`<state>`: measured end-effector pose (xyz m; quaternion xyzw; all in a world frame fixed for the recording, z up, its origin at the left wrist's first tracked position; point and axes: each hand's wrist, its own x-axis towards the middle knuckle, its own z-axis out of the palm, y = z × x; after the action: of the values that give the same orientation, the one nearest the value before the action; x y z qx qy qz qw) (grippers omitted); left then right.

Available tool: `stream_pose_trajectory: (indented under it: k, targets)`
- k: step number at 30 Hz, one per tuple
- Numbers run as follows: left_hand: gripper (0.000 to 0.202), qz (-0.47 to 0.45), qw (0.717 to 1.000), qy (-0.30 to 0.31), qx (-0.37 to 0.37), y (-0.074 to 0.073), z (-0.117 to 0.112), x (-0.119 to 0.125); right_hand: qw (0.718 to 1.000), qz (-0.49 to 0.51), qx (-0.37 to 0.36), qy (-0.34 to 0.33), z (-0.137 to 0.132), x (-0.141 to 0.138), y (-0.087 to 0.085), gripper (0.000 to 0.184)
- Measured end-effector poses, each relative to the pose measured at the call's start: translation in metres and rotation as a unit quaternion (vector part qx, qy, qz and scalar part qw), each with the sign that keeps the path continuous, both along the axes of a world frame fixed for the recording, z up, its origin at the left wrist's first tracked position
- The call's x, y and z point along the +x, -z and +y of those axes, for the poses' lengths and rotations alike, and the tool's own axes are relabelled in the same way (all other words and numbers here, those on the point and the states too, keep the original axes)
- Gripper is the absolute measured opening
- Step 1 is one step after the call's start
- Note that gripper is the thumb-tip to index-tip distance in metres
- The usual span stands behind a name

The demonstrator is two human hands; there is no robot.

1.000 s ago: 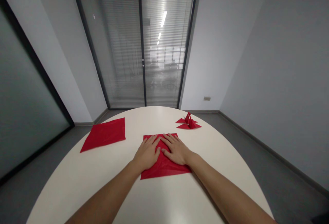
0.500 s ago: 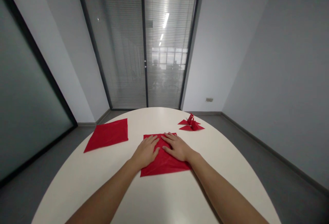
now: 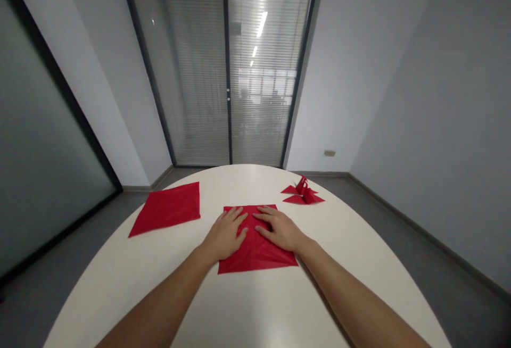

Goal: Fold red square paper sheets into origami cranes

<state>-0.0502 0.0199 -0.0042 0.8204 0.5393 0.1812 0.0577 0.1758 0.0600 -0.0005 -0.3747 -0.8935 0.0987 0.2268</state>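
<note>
A red paper square [image 3: 255, 255] lies flat on the round white table [image 3: 255, 305] in front of me. Both my hands rest palm down on it, fingers stretched out. My left hand [image 3: 223, 235] covers its left half and my right hand [image 3: 279, 228] covers its right half, fingertips close together near the paper's far edge. Neither hand grips anything.
A second red paper sheet [image 3: 167, 207] lies flat at the table's far left. A folded red paper crane [image 3: 303, 193] stands at the far right. Beyond the table are glass doors with blinds [image 3: 227, 66] and grey walls.
My hands have drawn slightly apart on the paper, and the camera has shifted a little. The paper stays flat in place.
</note>
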Motion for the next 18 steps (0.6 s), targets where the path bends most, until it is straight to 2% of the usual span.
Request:
stream_pose_trajectory:
  k: [4,6,9,11,14,18]
  targets:
    - [0.055,0.0,1.0,0.003,-0.006,0.005,0.002,-0.001,0.999,-0.005,0.022,0.033,0.004,0.004,-0.001,0.04]
    - [0.056,0.0,1.0,0.001,-0.002,0.005,0.002,-0.001,0.999,0.001,0.028,0.028,0.001,0.004,-0.006,0.033]
    - [0.052,-0.003,1.0,-0.022,0.011,0.004,0.004,0.0,0.998,0.014,0.0,-0.055,-0.007,0.0,-0.012,0.032]
    - [0.048,-0.011,0.998,-0.046,0.028,0.001,0.005,0.0,0.995,0.01,-0.019,-0.095,-0.012,-0.002,-0.013,0.04]
    - [0.042,-0.04,0.996,-0.061,0.049,-0.002,0.003,0.001,0.997,-0.003,-0.026,-0.076,-0.013,-0.003,-0.01,0.048]
    - [0.039,-0.069,0.997,0.008,0.029,-0.004,-0.004,0.003,0.999,-0.007,-0.028,-0.026,-0.008,0.004,-0.007,0.047]
